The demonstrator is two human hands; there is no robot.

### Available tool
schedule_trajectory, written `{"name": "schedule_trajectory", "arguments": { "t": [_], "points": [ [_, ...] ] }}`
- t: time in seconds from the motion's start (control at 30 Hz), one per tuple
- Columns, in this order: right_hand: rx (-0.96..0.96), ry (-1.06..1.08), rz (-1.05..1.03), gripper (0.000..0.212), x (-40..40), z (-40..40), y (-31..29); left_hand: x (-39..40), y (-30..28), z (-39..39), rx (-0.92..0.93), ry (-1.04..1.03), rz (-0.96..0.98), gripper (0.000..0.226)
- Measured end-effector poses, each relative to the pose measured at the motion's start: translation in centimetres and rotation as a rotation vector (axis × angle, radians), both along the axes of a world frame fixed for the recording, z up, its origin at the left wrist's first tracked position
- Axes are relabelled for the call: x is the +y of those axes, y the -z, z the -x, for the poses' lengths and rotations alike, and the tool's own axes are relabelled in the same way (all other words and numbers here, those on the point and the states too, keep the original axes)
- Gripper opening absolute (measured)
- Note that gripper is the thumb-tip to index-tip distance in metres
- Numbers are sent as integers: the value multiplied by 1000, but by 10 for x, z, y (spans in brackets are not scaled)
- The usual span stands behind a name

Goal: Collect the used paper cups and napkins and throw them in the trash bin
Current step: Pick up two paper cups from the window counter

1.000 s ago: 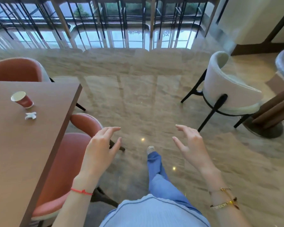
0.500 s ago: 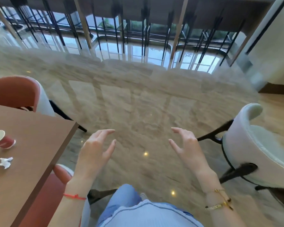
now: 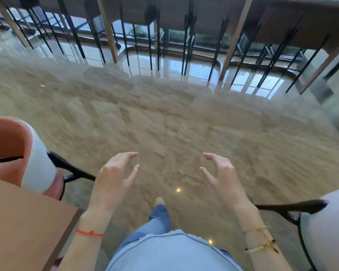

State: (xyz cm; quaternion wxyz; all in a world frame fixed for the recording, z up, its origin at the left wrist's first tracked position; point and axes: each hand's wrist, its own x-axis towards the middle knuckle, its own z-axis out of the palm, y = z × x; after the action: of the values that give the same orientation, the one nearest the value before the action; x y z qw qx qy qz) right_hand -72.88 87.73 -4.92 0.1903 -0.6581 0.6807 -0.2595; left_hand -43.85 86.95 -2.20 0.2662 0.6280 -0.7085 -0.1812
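My left hand and my right hand hover side by side above the marble floor, fingers loosely curved and holding nothing. Only a bare corner of the brown wooden table shows at the lower left, just left of my left wrist. No paper cup, napkin or trash bin is in view at this moment.
A red and white chair stands at the table's far end on the left. A white chair with black legs is at the lower right. A row of black-legged bar stools lines a high counter ahead. Polished marble floor spreads between.
The view has swung right and forward, so the red cup and crumpled napkin on the table have left the frame. Both hands stay raised, empty and in the same pose.
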Motion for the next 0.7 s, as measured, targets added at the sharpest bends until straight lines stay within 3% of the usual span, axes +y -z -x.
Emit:
{"name": "schedule_trajectory", "arguments": {
  "t": [0.7],
  "points": [
    [-39,42,23,41,-454,37,1,-467,-2,37,-25,64,16,32]
  ]
}}
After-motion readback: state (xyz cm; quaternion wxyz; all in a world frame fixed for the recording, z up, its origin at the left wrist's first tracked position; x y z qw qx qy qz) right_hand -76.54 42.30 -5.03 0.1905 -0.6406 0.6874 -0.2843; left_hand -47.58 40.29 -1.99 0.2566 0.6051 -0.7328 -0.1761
